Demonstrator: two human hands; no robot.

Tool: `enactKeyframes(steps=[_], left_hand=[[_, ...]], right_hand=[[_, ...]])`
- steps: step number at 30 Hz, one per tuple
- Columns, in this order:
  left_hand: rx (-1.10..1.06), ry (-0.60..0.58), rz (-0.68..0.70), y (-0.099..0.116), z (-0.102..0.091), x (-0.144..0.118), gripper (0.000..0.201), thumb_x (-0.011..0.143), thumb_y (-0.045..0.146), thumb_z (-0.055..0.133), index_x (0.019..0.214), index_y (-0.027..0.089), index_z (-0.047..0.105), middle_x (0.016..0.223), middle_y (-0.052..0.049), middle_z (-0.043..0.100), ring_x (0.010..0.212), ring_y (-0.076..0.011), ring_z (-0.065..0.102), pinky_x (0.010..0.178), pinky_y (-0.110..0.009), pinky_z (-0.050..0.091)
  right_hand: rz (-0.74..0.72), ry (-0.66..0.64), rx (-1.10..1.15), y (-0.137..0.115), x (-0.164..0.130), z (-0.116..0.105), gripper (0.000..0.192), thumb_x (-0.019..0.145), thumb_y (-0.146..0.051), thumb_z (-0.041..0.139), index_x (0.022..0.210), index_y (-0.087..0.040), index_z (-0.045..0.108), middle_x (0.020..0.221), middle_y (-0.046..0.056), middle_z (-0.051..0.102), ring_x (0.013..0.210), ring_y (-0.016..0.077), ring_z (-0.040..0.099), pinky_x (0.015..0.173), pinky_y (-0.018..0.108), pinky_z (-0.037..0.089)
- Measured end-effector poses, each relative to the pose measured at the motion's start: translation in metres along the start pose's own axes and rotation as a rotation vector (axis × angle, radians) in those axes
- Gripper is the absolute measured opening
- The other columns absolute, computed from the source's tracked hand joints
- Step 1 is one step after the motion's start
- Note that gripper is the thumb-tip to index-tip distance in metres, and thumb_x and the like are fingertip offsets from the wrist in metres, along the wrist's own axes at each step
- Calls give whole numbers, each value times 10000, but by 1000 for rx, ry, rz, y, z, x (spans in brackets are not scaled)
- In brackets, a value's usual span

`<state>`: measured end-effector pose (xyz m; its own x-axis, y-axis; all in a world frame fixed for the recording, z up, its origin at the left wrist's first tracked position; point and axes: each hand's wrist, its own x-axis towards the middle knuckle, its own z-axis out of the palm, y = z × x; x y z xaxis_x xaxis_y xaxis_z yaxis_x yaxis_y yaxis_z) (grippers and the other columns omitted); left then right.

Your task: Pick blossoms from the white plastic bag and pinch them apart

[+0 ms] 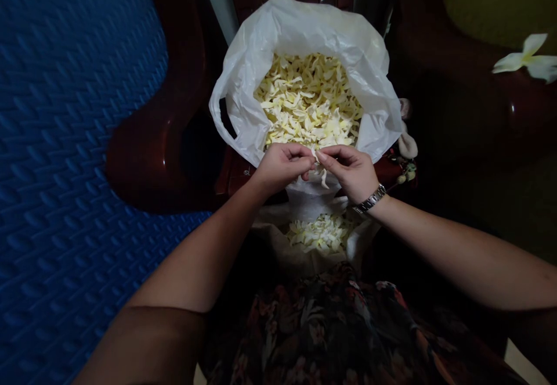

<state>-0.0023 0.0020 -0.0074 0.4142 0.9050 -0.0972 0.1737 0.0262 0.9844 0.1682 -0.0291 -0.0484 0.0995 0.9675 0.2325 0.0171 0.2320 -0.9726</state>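
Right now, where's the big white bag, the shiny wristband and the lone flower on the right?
Big white bag [315, 28]: head view, on its far wall.
Shiny wristband [371, 200]: head view, on its metal links.
Lone flower [527, 58]: head view, where its petals meet.

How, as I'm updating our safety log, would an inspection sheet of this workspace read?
Surface: dark red wood under the upper bag.
Job's things: pale flowers in the upper bag; more in the lower bag.
Clutter: trinkets beside the upper bag; large flower at far right.
Hands: left hand and right hand pinch a bloom.
Cables: nothing seen.
Surroundings: blue mat and armrest at left; dim light.
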Motion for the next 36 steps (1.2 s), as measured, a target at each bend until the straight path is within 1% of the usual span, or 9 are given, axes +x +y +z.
enactKeyframes(steps=[5,12,15,26,33,36], left_hand=[[-32,-5,17,0,1,1,79,722,97,623,680,132,680,510,26,612,471,-57,536,507,-172,418],[-5,-9,25,-1,0,1,78,731,111,628,689,137,688,513,20,614,461,-61,533,491,-177,413],[-10,-5,13,-1,0,1,74,726,111,632,688,136,691,507,20,613,454,-59,526,480,-173,404],[-20,1,40,2,2,1,79,708,115,623,657,131,682,506,36,611,458,-51,531,486,-163,416],[11,12,51,4,2,-1,96,707,106,615,653,139,688,491,36,606,459,-50,524,493,-165,409],[25,11,44,4,1,-1,89,710,119,619,664,136,693,490,34,604,450,-49,505,469,-165,380]], right_hand=[[-9,2,9,1,0,0,303,746,-497,827,831,-209,779,861,35,790,817,174,709,811,345,571],[-14,0,-12,2,0,0,352,746,-543,817,841,-206,777,872,42,789,833,184,713,826,359,573],[-20,1,-14,1,0,0,342,753,-533,816,839,-205,777,867,43,787,827,184,712,814,353,574],[-1,-2,12,0,0,1,314,749,-496,821,838,-199,771,852,38,777,816,176,699,803,339,573],[5,-10,26,0,0,0,360,746,-531,821,853,-196,743,862,37,764,796,163,677,771,326,565],[-9,-18,3,1,1,-1,378,758,-552,805,857,-195,735,853,38,755,787,161,666,755,323,556]])
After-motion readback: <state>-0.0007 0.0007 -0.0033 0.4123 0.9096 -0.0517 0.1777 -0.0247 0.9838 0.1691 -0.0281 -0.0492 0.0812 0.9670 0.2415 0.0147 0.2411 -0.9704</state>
